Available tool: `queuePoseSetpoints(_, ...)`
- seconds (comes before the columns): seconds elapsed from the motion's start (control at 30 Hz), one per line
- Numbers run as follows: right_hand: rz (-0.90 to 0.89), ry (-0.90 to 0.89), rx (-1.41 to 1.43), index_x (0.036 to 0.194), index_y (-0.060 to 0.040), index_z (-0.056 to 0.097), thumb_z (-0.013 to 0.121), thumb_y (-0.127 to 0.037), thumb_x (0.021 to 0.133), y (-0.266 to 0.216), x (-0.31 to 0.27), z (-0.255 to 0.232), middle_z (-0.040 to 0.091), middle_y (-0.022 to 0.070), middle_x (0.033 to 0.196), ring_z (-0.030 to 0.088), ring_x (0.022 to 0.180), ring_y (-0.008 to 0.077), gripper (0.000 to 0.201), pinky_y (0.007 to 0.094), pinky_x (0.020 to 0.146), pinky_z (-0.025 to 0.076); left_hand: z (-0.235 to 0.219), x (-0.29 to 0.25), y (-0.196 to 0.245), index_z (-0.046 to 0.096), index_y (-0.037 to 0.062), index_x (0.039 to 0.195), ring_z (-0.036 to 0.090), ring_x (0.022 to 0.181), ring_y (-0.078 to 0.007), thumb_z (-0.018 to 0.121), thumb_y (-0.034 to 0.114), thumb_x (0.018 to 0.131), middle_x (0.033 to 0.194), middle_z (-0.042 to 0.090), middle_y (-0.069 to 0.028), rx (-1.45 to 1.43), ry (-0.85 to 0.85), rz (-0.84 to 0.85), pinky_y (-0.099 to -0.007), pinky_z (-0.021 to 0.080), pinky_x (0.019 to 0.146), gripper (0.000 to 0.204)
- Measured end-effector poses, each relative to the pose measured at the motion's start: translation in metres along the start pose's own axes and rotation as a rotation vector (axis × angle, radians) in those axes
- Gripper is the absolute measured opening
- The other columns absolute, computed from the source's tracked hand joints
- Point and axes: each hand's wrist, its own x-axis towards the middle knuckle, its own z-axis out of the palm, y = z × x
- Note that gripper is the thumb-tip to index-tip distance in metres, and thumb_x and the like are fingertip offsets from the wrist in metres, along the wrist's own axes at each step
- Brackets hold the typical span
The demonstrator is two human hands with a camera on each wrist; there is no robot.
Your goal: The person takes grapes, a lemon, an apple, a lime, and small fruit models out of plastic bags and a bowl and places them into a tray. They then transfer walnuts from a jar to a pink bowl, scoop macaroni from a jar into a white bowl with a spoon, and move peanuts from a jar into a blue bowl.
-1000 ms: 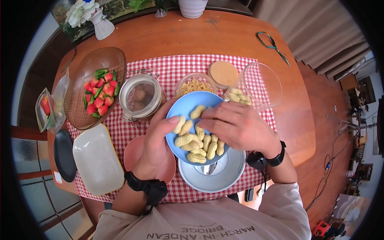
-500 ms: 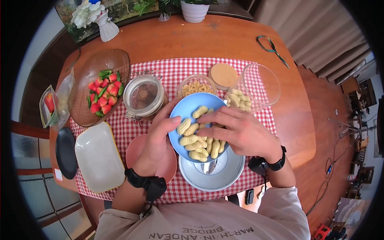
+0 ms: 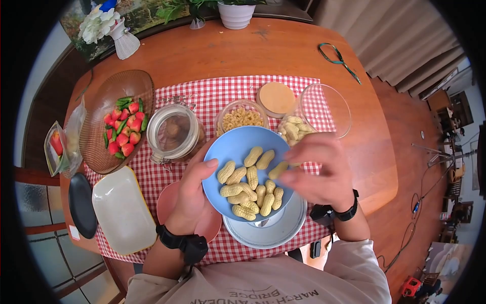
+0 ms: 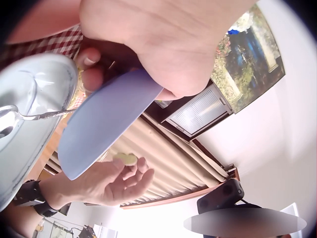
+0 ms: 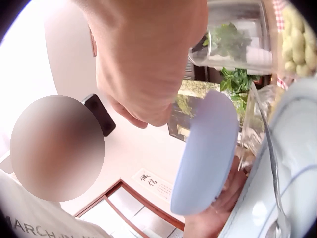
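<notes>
My left hand (image 3: 190, 195) grips a blue bowl (image 3: 230, 143) by its left side, thumb on the rim. Unshelled peanuts (image 3: 251, 177) lie spread over the inside of the bowl. At the bowl's right edge is my right hand (image 3: 324, 169), blurred in the head view. The left wrist view shows it pinching a single peanut (image 4: 126, 158) between thumb and fingers. Below the blue bowl stands a white dish (image 3: 281, 230) with a blue-lined rim. A metal spoon (image 4: 47, 115) rests in that dish.
Behind the bowl stand a tub of pasta (image 3: 242, 118), a tipped clear jar (image 3: 324, 114) with peanuts, and a wooden lid (image 3: 276, 99). A clip-top jar (image 3: 174, 133), fruit basket (image 3: 91, 121), cream tray (image 3: 124, 210), black dish (image 3: 82, 205) and pink bowl (image 3: 167, 202) are to the left.
My right hand's fingers were in the blue bowl among the peanuts; they have moved out to the right with a peanut. My left hand keeps its grip on the bowl.
</notes>
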Motion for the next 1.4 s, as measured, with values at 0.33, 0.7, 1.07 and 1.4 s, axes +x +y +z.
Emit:
queuePoseSetpoints(0.33, 0.283, 0.258, -0.407, 0.104, -0.0014, 0.071, 0.063, 0.017, 0.073, 0.022, -0.004, -0.023, 0.069, 0.0159, 0.112, 0.07, 0.096, 0.029, 0.037, 0.0351, 0.075, 0.058, 0.001, 0.0, 0.0, 0.043, -0.0064, 0.145, 0.059, 0.128, -0.0282, 0.052, 0.03, 0.091, 0.139, 0.058, -0.0208, -0.015, 0.011, -0.011, -0.0414, 0.044, 0.112, 0.066)
queuePoseSetpoints(0.7, 0.173, -0.41, -0.079, 0.096, -0.0072, 0.073, 0.074, -0.014, 0.075, -0.012, 0.01, 0.001, 0.067, 0.004, 0.104, 0.066, 0.088, 0.0201, 0.022, 0.0332, 0.074, 0.053, -0.003, 0.002, 0.001, 0.042, -0.0069, 0.146, 0.061, 0.125, -0.0268, 0.054, 0.031, 0.092, 0.136, 0.059, -0.0202, -0.028, 0.007, -0.016, -0.0397, 0.047, 0.108, 0.067)
queuePoseSetpoints(1.07, 0.375, -0.464, -0.031, 0.112, -0.0111, 0.072, 0.08, -0.016, 0.08, -0.015, 0.001, 0.014, 0.066, 0.0038, 0.102, 0.066, 0.09, 0.0248, 0.034, 0.039, 0.079, 0.052, -0.006, 0.001, -0.003, 0.041, -0.0069, 0.147, 0.059, 0.126, -0.0257, 0.058, 0.028, 0.089, 0.137, 0.059, -0.0189, 0.038, 0.028, -0.008, -0.0393, 0.045, 0.109, 0.07)
queuePoseSetpoints(1.4, 0.133, -0.053, -0.158, 0.106, -0.0095, 0.072, 0.081, -0.007, 0.075, -0.014, 0.004, -0.003, 0.069, 0.0047, 0.099, 0.064, 0.081, 0.0209, 0.032, 0.0335, 0.072, 0.047, -0.003, -0.001, 0.002, 0.044, -0.007, 0.146, 0.062, 0.122, -0.0274, 0.052, 0.028, 0.091, 0.134, 0.061, -0.0202, -0.104, 0.03, -0.046, -0.0403, 0.047, 0.108, 0.066)
